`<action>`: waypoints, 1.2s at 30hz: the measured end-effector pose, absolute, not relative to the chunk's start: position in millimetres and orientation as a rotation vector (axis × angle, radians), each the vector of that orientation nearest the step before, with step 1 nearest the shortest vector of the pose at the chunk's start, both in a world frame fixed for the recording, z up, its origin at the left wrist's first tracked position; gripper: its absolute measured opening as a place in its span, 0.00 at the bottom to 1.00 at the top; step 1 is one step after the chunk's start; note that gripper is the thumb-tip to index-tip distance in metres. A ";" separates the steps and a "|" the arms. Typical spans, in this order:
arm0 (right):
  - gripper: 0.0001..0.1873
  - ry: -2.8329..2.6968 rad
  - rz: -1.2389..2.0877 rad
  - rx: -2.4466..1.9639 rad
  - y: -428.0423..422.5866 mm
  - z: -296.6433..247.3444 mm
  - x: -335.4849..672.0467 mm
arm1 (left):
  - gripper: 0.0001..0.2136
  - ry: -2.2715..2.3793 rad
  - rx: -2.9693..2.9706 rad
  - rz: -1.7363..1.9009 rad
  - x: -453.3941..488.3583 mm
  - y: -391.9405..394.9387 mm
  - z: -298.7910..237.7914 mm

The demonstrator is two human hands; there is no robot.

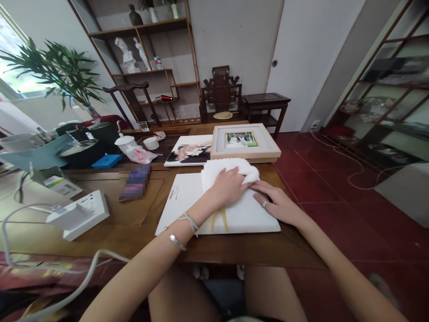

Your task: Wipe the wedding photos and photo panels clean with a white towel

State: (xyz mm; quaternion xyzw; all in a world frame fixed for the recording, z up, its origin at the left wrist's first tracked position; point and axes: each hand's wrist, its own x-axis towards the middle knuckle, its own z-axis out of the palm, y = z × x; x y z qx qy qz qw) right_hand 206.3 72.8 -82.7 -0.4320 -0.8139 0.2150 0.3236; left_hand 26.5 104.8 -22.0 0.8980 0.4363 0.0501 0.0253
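Observation:
A folded white towel (212, 176) with a fluffy surface lies on a flat white panel (187, 203) that has two yellowish strips near its front edge and small print at its left. My left hand (229, 185) is on top of the towel, its fingers bent into the cloth. At the towel's right end, my right hand (276, 201) reaches in with fingers stretched out, fingertips against the towel's edge and the thumb apart over the panel. Just behind the towel sits a pale wooden picture frame (246, 141) holding a small photo. Beside it a photo print (191, 150) lies flat.
On the table's left are a white power strip (89, 214) with a cable, a phone (134, 182), a blue box (106, 161), a white cup (151, 143) and a dark pot (78, 150). A carved wooden chair (221, 91) and side table (266, 99) stand behind.

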 end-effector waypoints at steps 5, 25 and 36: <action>0.20 -2.113 0.586 -1.189 72.9 -86.4 206.6 | 0.17 1.400 2.828 0.083 1.3 85.6 -26.5; 0.20 -2.104 0.572 -1.174 74.8 -88.3 207.6 | 0.13 1.401 2.935 -0.095 -6.3 53.4 -28.9; 0.20 -2.101 0.577 -1.188 74.2 -86.7 207.3 | 0.11 1.323 2.990 -0.116 -4.4 19.6 -33.8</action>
